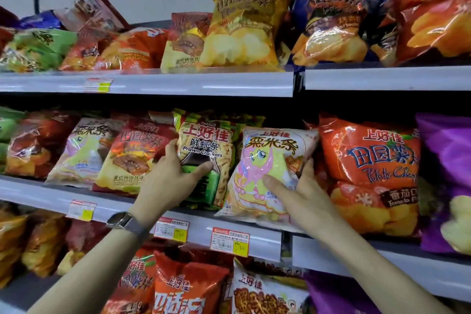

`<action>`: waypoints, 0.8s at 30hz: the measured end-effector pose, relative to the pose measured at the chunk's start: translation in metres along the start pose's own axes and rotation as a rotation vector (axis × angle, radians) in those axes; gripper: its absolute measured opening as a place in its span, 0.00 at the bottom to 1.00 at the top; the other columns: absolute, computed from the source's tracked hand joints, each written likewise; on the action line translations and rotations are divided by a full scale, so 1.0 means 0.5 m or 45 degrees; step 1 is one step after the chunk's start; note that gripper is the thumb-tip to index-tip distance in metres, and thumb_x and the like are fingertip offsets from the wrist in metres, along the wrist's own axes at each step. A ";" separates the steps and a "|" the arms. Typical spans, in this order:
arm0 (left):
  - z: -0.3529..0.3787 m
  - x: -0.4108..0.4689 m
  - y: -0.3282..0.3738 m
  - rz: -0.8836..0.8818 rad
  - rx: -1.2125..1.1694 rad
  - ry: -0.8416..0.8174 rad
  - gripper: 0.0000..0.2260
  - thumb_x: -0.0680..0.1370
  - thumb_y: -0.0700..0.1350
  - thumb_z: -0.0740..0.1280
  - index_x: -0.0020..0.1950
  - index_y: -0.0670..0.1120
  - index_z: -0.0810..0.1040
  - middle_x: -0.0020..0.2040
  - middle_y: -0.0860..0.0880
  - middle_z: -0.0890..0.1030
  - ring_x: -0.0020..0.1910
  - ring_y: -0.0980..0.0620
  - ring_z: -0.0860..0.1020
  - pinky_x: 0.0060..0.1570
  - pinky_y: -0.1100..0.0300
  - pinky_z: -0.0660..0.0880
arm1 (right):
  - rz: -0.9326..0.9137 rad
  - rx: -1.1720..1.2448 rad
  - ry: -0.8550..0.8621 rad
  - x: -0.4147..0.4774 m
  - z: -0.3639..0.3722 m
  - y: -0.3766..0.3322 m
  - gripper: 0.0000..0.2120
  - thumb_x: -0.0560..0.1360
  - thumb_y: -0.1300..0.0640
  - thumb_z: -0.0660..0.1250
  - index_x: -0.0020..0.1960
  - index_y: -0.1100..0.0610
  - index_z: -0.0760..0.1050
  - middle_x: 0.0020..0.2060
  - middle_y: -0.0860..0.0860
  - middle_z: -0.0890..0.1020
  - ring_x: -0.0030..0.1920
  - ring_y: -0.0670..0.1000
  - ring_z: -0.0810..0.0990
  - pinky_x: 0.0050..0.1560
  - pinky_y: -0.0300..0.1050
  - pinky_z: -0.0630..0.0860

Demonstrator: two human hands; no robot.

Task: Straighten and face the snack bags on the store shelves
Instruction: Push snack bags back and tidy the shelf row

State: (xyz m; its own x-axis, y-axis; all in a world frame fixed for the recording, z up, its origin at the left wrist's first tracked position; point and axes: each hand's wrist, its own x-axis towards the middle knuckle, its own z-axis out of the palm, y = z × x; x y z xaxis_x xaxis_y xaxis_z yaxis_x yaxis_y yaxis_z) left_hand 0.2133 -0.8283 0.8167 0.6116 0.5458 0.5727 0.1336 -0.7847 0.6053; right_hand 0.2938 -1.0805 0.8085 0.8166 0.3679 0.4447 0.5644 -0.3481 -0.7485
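Note:
On the middle shelf [142, 214] a green and yellow prawn cracker bag [204, 140] stands upright. My left hand [170, 176] grips its lower left side, thumb across the front. Beside it on the right leans a white and pink corn stick bag [270, 160]. My right hand [300, 188] holds that bag's lower right edge, thumb on the front and fingers behind. The two bags touch each other. Both fronts face outward.
An orange tomato chip bag [367, 176] stands right of my hands, then a purple bag [448, 181]. Red and yellow bags [127, 155] fill the left. The top shelf [178, 81] and the bottom row hold more tilted bags. Price tags [229, 241] hang on the rail.

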 end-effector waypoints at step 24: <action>-0.190 -0.051 -0.123 -0.005 -0.452 0.325 0.29 0.69 0.63 0.80 0.65 0.55 0.76 0.53 0.59 0.84 0.50 0.58 0.82 0.48 0.56 0.76 | -0.215 0.094 0.163 0.056 0.135 -0.065 0.53 0.75 0.42 0.74 0.84 0.50 0.40 0.62 0.41 0.79 0.57 0.47 0.79 0.56 0.43 0.71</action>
State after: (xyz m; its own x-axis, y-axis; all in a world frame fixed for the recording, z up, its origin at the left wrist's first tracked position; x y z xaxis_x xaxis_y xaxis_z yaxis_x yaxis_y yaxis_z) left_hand 0.1154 -0.7663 0.8174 0.3932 0.6386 0.6615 -0.1679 -0.6575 0.7345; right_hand 0.2902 -1.0004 0.8121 0.7228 0.3011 0.6220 0.6878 -0.2254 -0.6900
